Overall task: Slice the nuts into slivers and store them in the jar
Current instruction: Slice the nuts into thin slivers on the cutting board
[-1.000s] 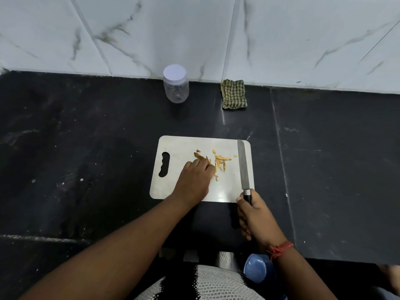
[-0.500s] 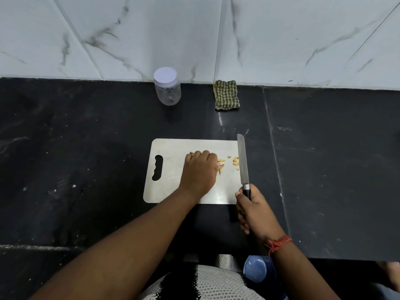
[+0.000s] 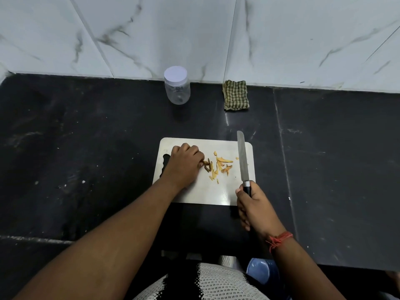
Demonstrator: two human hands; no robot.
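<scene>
Black stone counter point(image 3: 86, 148) is topped by a steel cutting board point(image 3: 207, 191), a lidded jar point(image 3: 177, 87) stood behind it, a knife point(image 3: 242, 161) gripped by the right hand point(image 3: 255, 206), and nut slivers point(image 3: 220, 165) pinched by the left hand point(image 3: 184, 165).

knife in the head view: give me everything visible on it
The knife has a long, narrow, plain metal blade with a rounded tip, a silver collar and a black handle. The right hand grips the handle. The blade points away from the person, along the right side of the cutting board, right of the nut slivers, not touching them.
</scene>
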